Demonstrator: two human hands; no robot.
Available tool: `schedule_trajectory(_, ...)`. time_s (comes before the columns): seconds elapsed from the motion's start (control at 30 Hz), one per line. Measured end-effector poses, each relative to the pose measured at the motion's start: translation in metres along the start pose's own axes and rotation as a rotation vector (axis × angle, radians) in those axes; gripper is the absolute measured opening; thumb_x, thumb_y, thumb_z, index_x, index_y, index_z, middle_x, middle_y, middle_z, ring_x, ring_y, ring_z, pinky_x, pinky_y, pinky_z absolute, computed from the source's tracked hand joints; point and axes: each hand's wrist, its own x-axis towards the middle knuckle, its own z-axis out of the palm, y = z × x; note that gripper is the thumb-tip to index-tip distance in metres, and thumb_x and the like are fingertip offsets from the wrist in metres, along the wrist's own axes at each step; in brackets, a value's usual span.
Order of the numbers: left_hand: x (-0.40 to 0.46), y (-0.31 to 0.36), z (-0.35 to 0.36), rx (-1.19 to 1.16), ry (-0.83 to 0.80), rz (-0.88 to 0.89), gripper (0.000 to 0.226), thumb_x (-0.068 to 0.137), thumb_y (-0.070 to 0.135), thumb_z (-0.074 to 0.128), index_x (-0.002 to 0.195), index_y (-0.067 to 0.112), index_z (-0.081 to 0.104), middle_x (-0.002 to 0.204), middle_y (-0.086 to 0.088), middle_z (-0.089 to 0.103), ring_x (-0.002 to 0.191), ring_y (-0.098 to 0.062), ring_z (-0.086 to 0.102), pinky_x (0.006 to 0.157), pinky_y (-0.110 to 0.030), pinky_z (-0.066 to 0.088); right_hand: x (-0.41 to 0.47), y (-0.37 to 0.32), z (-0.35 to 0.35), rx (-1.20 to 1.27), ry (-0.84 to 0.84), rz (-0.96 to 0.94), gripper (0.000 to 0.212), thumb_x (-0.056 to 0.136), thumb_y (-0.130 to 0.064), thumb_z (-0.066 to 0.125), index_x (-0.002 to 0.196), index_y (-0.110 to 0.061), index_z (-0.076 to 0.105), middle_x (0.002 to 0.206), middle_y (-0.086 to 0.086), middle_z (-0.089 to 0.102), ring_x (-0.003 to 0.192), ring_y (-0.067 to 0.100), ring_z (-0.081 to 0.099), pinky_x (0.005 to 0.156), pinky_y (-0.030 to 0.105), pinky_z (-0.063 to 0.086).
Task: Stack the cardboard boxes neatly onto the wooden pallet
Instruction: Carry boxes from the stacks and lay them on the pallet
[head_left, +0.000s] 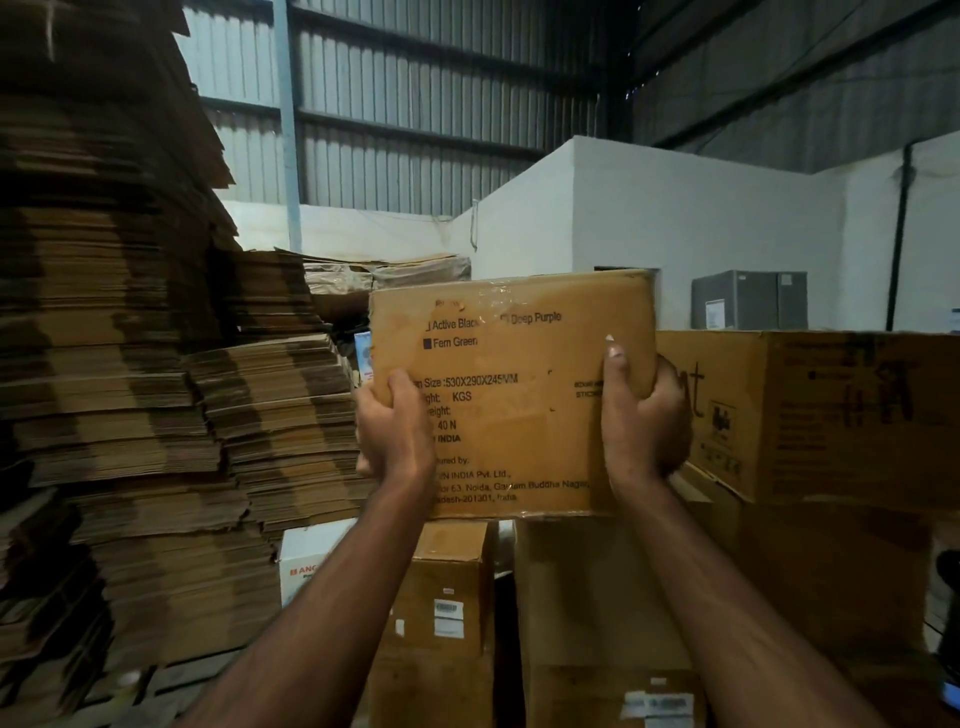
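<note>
Printed cardboard box (511, 395) is held up at centre over the near stacked boxes (597, 597), gripped at its left edge by the left hand (395, 431) and at its right edge by the right hand (641, 415), thumbs curled over the near face, flattened cardboard stacks (130, 338) left.

The held box (511, 395) is sitting at centre, raised above the stacked boxes (587, 613) lying near. The left hand (395, 426) is gripping its left edge; the right hand (641, 415) is gripping its right edge. Flattened cartons (119, 322) are piling up at left. A large box (831, 415) is lying right, just beside it.
</note>
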Motion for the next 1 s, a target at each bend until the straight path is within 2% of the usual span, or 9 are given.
schedule_trajectory(0.23,0.039,0.045,-0.100,-0.028,0.038,0.049,0.044,0.069,0.074,0.044,0.093,0.037,0.049,0.094,-0.005,0.067,0.097,-0.034,0.064,0.095,-0.062,0.048,-0.074,-0.066,0.034,0.076,-0.088,-0.018,0.049,0.093,-0.063,0.050,0.121,-0.025,0.061,0.098,-0.006,0.069,0.086,0.015,0.065,0.081,0.037,0.054)
schedule_trajectory(0.37,0.065,0.071,-0.173,-0.010,0.071,0.115,0.038,0.074,0.068,0.046,0.095,0.036,0.048,0.094,-0.005,0.065,0.090,-0.030,0.065,0.090,-0.062,0.053,-0.128,-0.106,0.069,0.122,-0.148,-0.027,0.059,0.088,-0.070,0.046,0.126,-0.027,0.059,0.102,-0.006,0.069,0.090,0.017,0.066,0.085,0.043,0.056)
schedule_trajectory(0.43,0.079,0.082,-0.215,0.022,0.116,0.140,0.031,0.080,0.062,0.046,0.095,0.035,0.047,0.095,-0.004,0.063,0.086,-0.026,0.063,0.090,-0.061,0.054,-0.161,-0.128,0.088,0.145,-0.185,-0.018,0.059,0.086,-0.073,0.044,0.123,-0.029,0.059,0.102,-0.009,0.068,0.092,0.017,0.065,0.088,0.046,0.054)
schedule_trajectory(0.53,0.099,0.095,-0.278,0.087,0.205,0.163,0.034,0.078,0.065,0.046,0.096,0.037,0.049,0.100,-0.003,0.064,0.097,-0.027,0.063,0.094,-0.060,0.050,-0.215,-0.157,0.114,0.202,-0.264,0.014,0.048,0.092,-0.061,0.053,0.125,-0.027,0.059,0.101,-0.013,0.064,0.092,0.015,0.063,0.089,0.041,0.052)
schedule_trajectory(0.63,0.103,0.096,-0.339,0.131,0.203,0.208,0.038,0.088,0.054,0.050,0.115,0.028,0.049,0.106,-0.002,0.062,0.093,-0.019,0.062,0.081,-0.046,0.054,-0.268,-0.167,0.134,0.223,-0.351,0.034,0.050,0.088,-0.056,0.063,0.126,-0.024,0.060,0.110,-0.010,0.066,0.100,0.019,0.065,0.089,0.041,0.054)
schedule_trajectory(0.67,0.104,0.093,-0.359,0.147,0.197,0.219,0.040,0.088,0.054,0.052,0.120,0.029,0.048,0.107,0.000,0.062,0.094,-0.018,0.062,0.082,-0.045,0.054,-0.285,-0.166,0.140,0.221,-0.388,0.037,0.054,0.085,-0.056,0.066,0.127,-0.023,0.059,0.113,-0.009,0.066,0.103,0.019,0.065,0.091,0.039,0.053)
schedule_trajectory(0.77,0.110,0.076,-0.417,0.265,0.173,0.218,0.043,0.077,0.064,0.058,0.115,0.049,0.043,0.109,0.011,0.063,0.111,-0.022,0.060,0.101,-0.056,0.046,-0.334,-0.157,0.151,0.207,-0.504,0.052,0.070,0.076,-0.059,0.075,0.131,-0.021,0.055,0.121,-0.003,0.067,0.107,0.018,0.064,0.092,0.036,0.052)
schedule_trajectory(0.83,0.109,0.059,-0.452,0.357,0.148,0.211,0.047,0.073,0.061,0.063,0.113,0.057,0.038,0.110,0.016,0.060,0.116,-0.021,0.059,0.106,-0.059,0.041,-0.365,-0.147,0.154,0.188,-0.579,0.086,0.072,0.073,-0.057,0.079,0.130,-0.020,0.054,0.119,-0.002,0.068,0.104,0.017,0.064,0.090,0.036,0.053)
schedule_trajectory(1.0,0.090,0.005,-0.521,0.556,0.064,0.186,0.067,0.071,0.050,0.063,0.130,0.040,0.034,0.123,0.008,0.055,0.120,-0.022,0.055,0.107,-0.061,0.040,-0.444,-0.110,0.152,0.134,-0.640,0.137,0.070,0.075,-0.045,0.082,0.129,-0.012,0.053,0.127,0.006,0.063,0.112,0.018,0.059,0.087,0.026,0.046)
